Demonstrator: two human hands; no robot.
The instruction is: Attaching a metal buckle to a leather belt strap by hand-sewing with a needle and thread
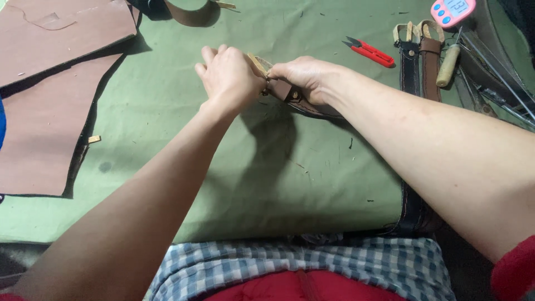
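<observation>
My left hand (227, 75) and my right hand (305, 75) meet above the green cloth, both gripping the end of a brown leather belt (290, 95). A pale tan tip of the strap (257, 63) sticks up between the two hands. The belt runs from under my right hand, beneath my right forearm, and down to the table's near edge (412, 214). My fingers hide the belt's end itself.
Large brown leather sheets (50, 83) lie at the left. Red thread snips (369, 51), two more belts (419, 61), a wooden-handled awl (447, 66), a pink timer (452, 11) and metal rods (496, 72) are at the upper right. A green cloth (267, 167) covers the table.
</observation>
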